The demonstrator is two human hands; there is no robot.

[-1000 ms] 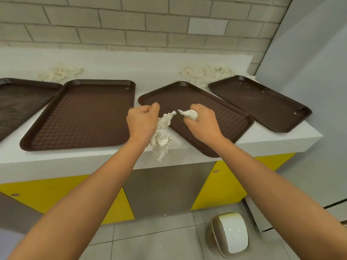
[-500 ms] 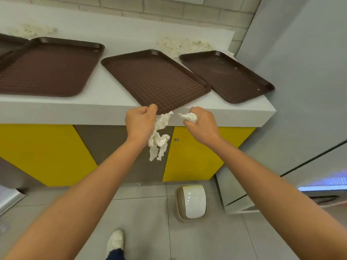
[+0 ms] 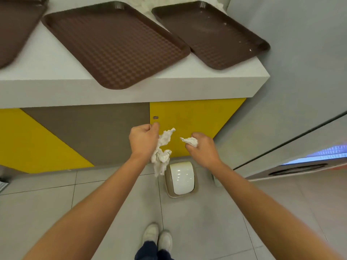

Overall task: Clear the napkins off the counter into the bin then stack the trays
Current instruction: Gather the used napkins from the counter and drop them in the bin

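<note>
Left hand grips a long crumpled napkin, right hand pinches a smaller wad, both above the swing-lid bin; the paper looks light, soft, and easily held anywhere.

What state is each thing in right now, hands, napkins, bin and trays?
Left hand: grips a long crumpled napkin, hanging down.
Right hand: pinches a small napkin wad.
Bin: on the floor, lid closed.
Middle tray: flat, unstacked, corner overhanging the counter edge.
Right tray: flat, unstacked, crumbs on it.
</note>
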